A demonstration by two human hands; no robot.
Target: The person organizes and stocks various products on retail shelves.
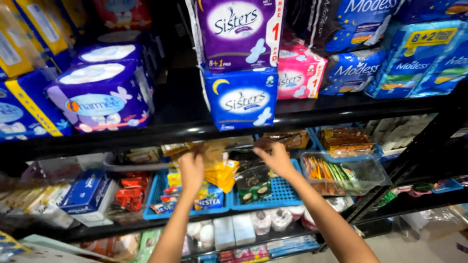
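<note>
Two bare arms reach up into the middle shelf. Left hand: fingers closed on a strip of brown sachets above a blue basket of yellow packets. Right hand: fingers curled at the same strip's far end, over a second blue basket holding dark green packets. Best handled, by my judgement, with both ends kept level so the strip clears the shelf edge. Beyond: clear tub of sticks; upper shelf with blue pack and purple pack. The strip is motion-blurred; fingertips hidden; lower shelf cut off.
</note>
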